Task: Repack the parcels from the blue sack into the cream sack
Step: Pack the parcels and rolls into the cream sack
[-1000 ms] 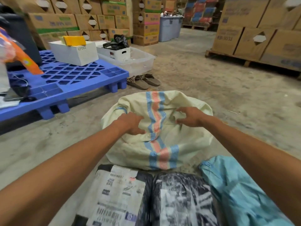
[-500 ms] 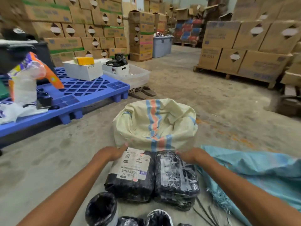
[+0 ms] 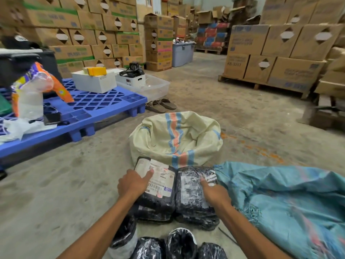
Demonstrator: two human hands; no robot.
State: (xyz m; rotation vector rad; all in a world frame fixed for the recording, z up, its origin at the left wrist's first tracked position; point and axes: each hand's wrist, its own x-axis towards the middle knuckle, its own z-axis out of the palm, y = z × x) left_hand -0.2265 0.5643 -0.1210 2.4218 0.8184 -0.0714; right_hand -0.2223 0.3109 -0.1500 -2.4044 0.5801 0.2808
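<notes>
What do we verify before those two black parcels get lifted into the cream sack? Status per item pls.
1. Cream sack mouth open: ok, it gapes upward.
2. Left hand hold on labelled parcel: cannot tell, thumb lies on the label, fingers hidden.
3. Right hand hold on second parcel: cannot tell, it touches the top.
4. Path to the sack: ok, both parcels lie right before its near wall.
5. Blue sack free of second parcel: cannot tell, its frayed edge lies against that parcel.
6. All parcels packed: not ok, smaller black parcels lie nearer the person.
</notes>
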